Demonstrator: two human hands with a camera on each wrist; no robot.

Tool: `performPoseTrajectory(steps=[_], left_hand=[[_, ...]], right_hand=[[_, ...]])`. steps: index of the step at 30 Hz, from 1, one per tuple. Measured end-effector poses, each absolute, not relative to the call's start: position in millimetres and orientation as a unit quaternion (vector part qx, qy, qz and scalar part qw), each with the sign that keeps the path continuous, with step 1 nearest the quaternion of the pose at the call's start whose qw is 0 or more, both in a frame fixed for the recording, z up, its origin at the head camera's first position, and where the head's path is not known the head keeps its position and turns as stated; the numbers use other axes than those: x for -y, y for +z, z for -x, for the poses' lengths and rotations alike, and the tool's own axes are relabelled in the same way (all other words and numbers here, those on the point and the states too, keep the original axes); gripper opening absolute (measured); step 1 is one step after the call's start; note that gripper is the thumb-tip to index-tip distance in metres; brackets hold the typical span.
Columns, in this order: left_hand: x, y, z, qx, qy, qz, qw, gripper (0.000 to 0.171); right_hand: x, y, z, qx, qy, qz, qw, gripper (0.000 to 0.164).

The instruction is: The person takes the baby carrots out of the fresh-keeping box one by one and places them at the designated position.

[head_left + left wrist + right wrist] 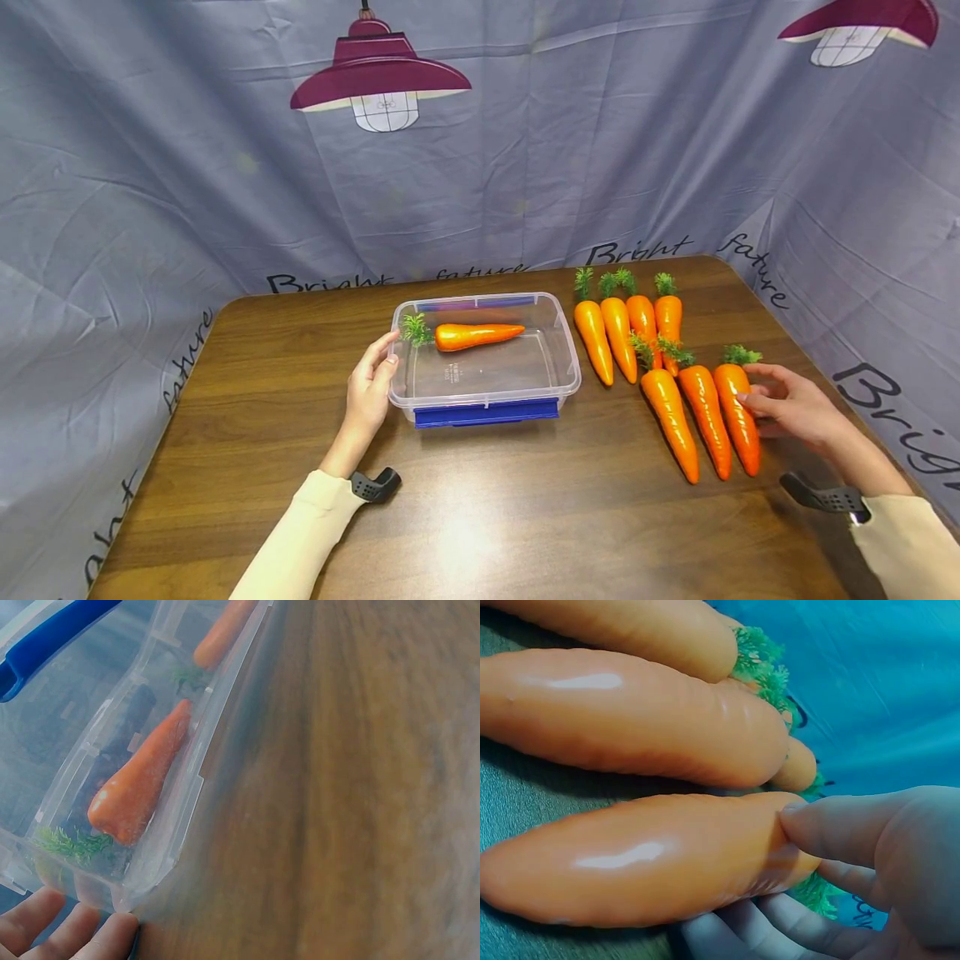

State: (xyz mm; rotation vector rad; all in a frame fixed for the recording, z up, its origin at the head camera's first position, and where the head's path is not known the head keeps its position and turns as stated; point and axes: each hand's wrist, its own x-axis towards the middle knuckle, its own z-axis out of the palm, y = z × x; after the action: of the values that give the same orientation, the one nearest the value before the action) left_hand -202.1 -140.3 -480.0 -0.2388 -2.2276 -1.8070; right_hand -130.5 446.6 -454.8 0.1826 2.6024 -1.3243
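Note:
A clear plastic food container (486, 398) with a blue side clip stands on the table. My left hand (371, 383) holds its left end, the fingertips at the corner in the left wrist view. Inside lies an orange carrot (476, 336), its green leafy top toward that hand. On the right, my right hand (798, 408) pinches the rightmost front carrot (645, 859) near its leafy end. The thumb presses on top while the other fingers reach along its lower side. Two more front carrots (670, 425) lie just left of it.
Behind the front carrots, several more carrots (593, 342) lie in a row, leafy tops toward the back. The brown wooden table (285, 375) meets a grey-blue curtain (480, 167) printed with lamps and lettering at its back and sides.

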Motion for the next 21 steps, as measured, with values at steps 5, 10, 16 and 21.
performPoseTrajectory(steps=[5,10,16,21], left_hand=[[139.8,-480.7,201.5,0.768,-0.621,0.081,0.134,0.040],[139.0,-480.5,201.5,0.764,-0.626,0.085,0.136,0.040],[139.4,-480.2,201.5,0.759,-0.631,0.087,0.134,0.040],[140.2,-479.8,201.8,0.759,-0.633,0.085,0.131,0.040]], right_hand=[[-444.2,-454.3,131.2,-0.881,-0.454,-0.058,0.115,0.069],[-447.4,-451.6,131.6,-0.876,-0.463,-0.063,0.121,0.068],[-449.8,-436.2,137.4,-0.893,-0.437,-0.073,0.075,0.067],[-433.0,-409.5,146.8,-0.900,-0.434,-0.041,0.017,0.053]])
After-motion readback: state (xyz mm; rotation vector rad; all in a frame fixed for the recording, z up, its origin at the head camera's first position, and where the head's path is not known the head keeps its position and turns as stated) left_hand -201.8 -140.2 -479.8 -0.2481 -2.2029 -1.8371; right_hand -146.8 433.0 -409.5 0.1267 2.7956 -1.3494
